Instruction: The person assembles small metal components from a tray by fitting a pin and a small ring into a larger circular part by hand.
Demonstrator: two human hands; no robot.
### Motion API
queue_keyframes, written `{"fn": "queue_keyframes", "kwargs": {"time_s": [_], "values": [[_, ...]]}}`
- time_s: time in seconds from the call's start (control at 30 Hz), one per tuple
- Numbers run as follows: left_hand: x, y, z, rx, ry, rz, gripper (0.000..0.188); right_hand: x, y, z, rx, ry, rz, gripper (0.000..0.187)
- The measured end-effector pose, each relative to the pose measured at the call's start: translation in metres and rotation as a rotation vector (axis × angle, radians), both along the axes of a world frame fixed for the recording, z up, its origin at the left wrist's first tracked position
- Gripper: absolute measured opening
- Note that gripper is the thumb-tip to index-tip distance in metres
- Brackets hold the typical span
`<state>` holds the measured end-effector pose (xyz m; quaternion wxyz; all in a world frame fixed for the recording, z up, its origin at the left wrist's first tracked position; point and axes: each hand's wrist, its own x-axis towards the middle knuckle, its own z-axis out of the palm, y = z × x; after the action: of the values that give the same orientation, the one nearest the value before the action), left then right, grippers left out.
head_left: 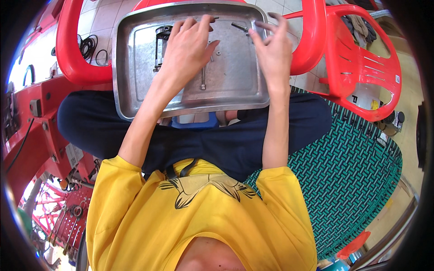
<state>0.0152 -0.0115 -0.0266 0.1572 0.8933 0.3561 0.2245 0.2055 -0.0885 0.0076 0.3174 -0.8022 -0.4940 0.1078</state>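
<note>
A metal tray [149, 108] lies in front of my crossed legs, holding a few metal parts. Over its middle hovers my left hand [186, 45], fingers loosely spread and thumb apart, with nothing seen in it. A dark metal bracket-like part [159, 47] stands just left of that hand, partly covered by it. Below its thumb a long bolt [203, 81] lies on the tray, and a small nut [218, 53] is to the right. My right hand [275, 52] is above the tray's right edge, fingers bent and apart. Nearest to it is another bolt [238, 27] at the far right.
Red plastic chair parts [81, 63] frame the tray, and a red chair [348, 58] stands at the right. Black cable [88, 47] lies coiled on the tiles. Red machinery [40, 117] is close on my left; a green woven surface [348, 180] spreads to my right.
</note>
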Motion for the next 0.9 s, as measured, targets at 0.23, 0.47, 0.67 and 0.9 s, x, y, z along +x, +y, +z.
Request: {"fn": "queue_keyframes", "kwargs": {"time_s": [0.23,0.47,0.67,0.9], "values": [[-0.004,0.004,0.006,-0.013,-0.142,0.085,0.043,-0.003,0.010,-0.029,-0.190,-0.253,0.035,0.065],[-0.006,0.002,0.009,-0.010,-0.150,0.090,0.041,-0.001,0.012,-0.037,-0.184,-0.283,0.066,0.053],[-0.005,0.002,0.010,-0.031,-0.156,0.064,0.040,0.001,0.014,-0.041,-0.213,-0.338,0.067,0.050],[-0.006,0.002,0.008,-0.026,-0.134,0.039,0.032,-0.003,0.013,-0.034,-0.246,-0.208,0.104,0.058]]}}
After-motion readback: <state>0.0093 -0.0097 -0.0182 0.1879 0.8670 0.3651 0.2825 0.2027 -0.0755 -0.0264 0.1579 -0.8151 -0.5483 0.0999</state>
